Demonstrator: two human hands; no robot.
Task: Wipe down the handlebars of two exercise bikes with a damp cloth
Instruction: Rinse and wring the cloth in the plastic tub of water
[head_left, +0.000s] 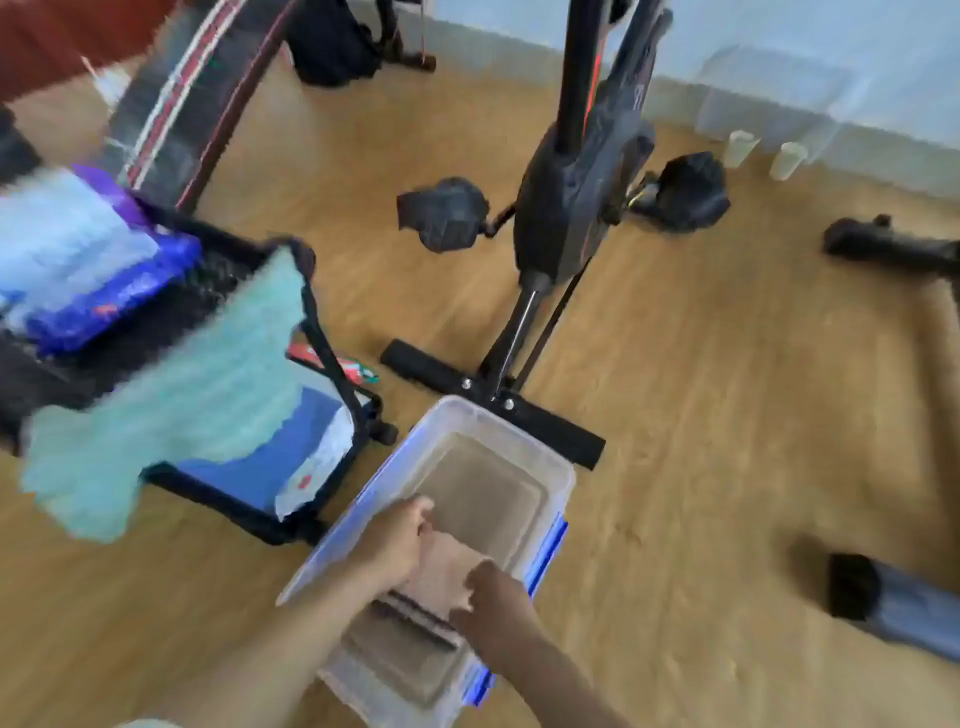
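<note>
**Now the cloth gets wet in the tub**

Down on the wooden floor sits a clear plastic tub with blue clips. It looks like it has water in it. Both hands are over the near end of the tub. The left hand is curled shut on the far edge of a small pinkish-brown cloth. The right hand pinches the near edge of the same cloth. The cloth is stretched between them, low in the tub. The picture is blurry, so I cannot tell if it is in the water or just above it.

I think this is the start of the job: getting the cloth damp. No wiping looks done yet.

One exercise bike stands just past the far end of the tub, its foot bar almost touching the tub. Its handlebars are up out of view. Black parts at the right edge of the floor may be the second bike, but I cannot be sure. A black cart with a light green towel hanging on it stands to the left of the tub.

Next, the hands should squeeze the cloth so it does not drip. Then the person has to stand up and reach the bars of the near bike.
</note>
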